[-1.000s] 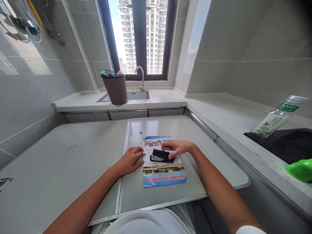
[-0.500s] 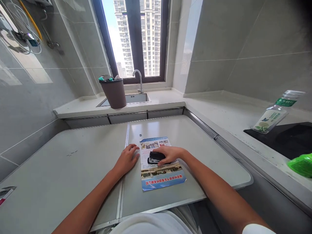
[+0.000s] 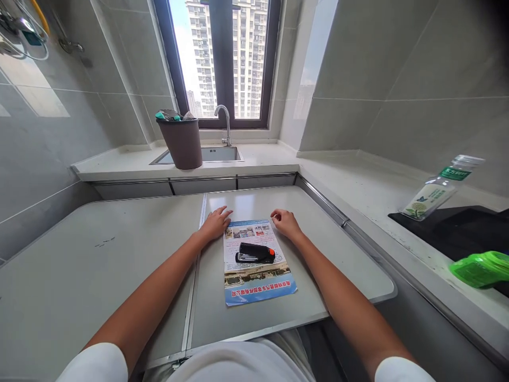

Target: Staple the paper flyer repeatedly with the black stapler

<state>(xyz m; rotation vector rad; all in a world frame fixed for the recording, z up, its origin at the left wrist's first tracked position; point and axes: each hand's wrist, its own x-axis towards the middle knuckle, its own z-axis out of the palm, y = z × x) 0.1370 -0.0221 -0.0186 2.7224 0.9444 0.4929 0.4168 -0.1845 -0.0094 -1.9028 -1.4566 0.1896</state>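
Observation:
A black stapler with an orange-red end lies on a printed sheet, which has a blue band and red lettering at its near edge. The sheet rests on a pale tabletop. My left hand is at the sheet's far left corner, fingers stretched out and holding nothing I can see. Beside the far right corner, my right hand has its fingers curled together; whatever may be between the fingertips is hidden. Neither hand touches the stapler.
Behind the table, a brown bin stands at the sink with a faucet. On the right counter are a tilted clear bottle, a black cloth-like item and a bright green object. A metal seam divides the tabletop.
My right hand has let go of the stapler and moved to the sheet's far right corner. My left hand has moved forward to the far left corner. The view has shifted slightly.

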